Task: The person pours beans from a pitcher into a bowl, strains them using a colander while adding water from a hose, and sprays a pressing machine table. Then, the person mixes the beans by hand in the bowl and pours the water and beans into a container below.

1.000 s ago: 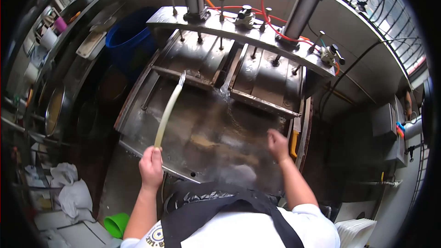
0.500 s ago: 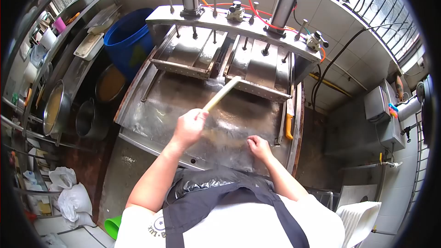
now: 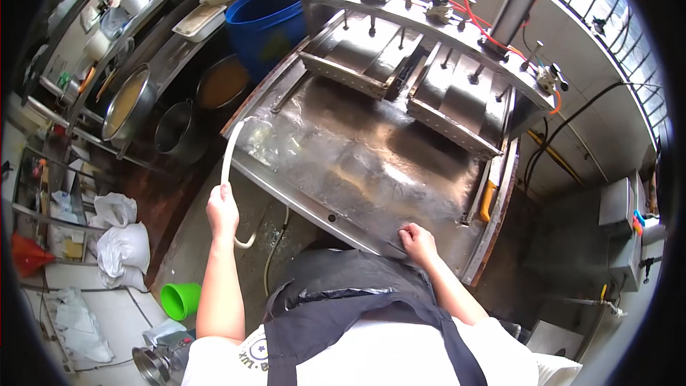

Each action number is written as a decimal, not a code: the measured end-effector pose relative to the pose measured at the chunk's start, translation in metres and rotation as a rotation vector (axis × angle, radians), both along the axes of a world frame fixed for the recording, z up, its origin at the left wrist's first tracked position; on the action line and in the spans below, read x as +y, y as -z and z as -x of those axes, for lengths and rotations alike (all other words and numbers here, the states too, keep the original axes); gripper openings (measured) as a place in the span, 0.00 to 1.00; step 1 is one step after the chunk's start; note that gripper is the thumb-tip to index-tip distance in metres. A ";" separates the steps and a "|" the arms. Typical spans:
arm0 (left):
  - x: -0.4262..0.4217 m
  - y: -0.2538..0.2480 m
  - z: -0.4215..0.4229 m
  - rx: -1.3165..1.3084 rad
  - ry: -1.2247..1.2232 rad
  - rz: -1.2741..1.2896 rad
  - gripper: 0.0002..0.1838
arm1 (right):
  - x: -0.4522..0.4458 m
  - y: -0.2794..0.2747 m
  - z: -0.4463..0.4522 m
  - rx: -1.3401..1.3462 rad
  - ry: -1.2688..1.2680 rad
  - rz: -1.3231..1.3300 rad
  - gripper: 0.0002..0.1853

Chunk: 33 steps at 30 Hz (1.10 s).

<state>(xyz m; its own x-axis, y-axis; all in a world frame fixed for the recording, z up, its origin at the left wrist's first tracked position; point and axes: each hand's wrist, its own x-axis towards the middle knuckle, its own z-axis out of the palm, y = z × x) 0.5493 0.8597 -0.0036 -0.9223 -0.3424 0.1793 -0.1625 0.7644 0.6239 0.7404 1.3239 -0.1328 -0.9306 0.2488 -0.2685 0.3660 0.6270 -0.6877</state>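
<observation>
My left hand (image 3: 223, 213) is closed around a pale hose (image 3: 228, 154). The hose's upper end bends over the left edge of the steel work table (image 3: 307, 129), and its lower part hangs beside the table. Water lies across the metal surface in wet, shiny patches. Over the table's front edge, my right hand (image 3: 418, 241) is curled closed; whatever its fingers may hold is hidden. A knife with an orange handle (image 3: 488, 201) lies along the table's right side.
A press frame (image 3: 421, 14) with cylinders and two metal plates stands across the back of the table. On the left are a blue barrel (image 3: 268, 11), shelves with pans, white sacks (image 3: 123, 251) and a green bucket (image 3: 180, 301). Black cables run along the right wall.
My left hand has swung left with the hose, from over the table to beyond its left edge. The view has turned left. My right hand stays closed near the front edge.
</observation>
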 end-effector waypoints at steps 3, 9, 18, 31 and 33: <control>-0.027 0.016 -0.021 -0.050 -0.013 0.005 0.21 | -0.001 -0.003 0.010 -0.059 0.037 -0.042 0.15; -0.023 0.018 -0.071 -0.519 0.456 -0.326 0.20 | -0.031 0.022 0.039 -0.077 0.050 0.364 0.18; -0.127 0.002 -0.115 -0.706 1.051 -0.372 0.24 | -0.208 -0.007 0.151 -0.298 0.237 1.242 0.09; -0.276 0.043 -0.113 -0.173 0.311 -0.748 0.19 | -0.480 -0.106 0.209 -0.303 -0.163 0.976 0.26; -0.269 0.039 -0.098 -0.044 0.220 -0.609 0.19 | -0.503 -0.112 0.199 -0.302 -0.373 0.877 0.29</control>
<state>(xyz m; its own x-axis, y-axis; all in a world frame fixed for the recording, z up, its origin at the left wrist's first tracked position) 0.6474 0.5902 -0.0423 -0.9846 -0.1730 -0.0267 -0.0775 0.2938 0.9527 0.5413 0.8212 -0.0212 -0.7711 -0.4450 -0.4555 0.4851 0.0529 -0.8729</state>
